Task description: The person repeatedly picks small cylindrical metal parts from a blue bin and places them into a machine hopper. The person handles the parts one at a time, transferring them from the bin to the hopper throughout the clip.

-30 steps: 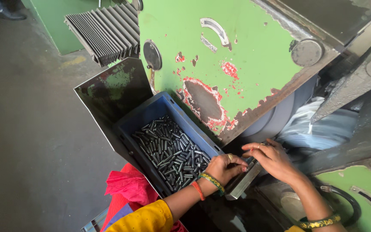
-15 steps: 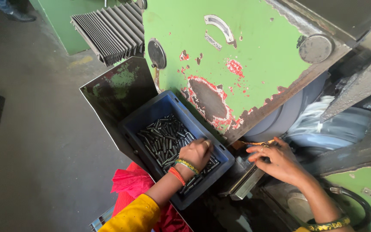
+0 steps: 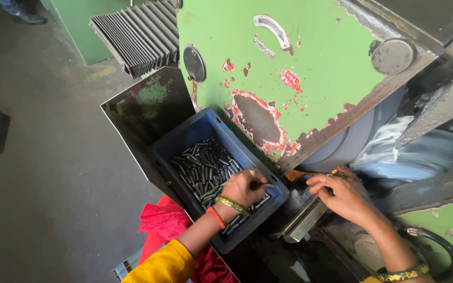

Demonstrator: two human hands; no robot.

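Observation:
A blue plastic crate sits below the green machine and holds several small dark metal pins. My left hand is inside the crate's near right corner, fingers closed around a few pins. Bangles ring that wrist, and a yellow sleeve covers the forearm. My right hand rests on the metal feed rail to the right of the crate, fingers spread and pressing down beside a grey grinding wheel.
The green machine body with chipped red patches looms over the crate. A dark metal guard plate stands behind the crate. Pink cloth lies at my knees. A black hose curls at right. Concrete floor spreads left.
My left hand left the rail, reached into the crate and closed on pins near its right corner. My right hand stayed on the rail.

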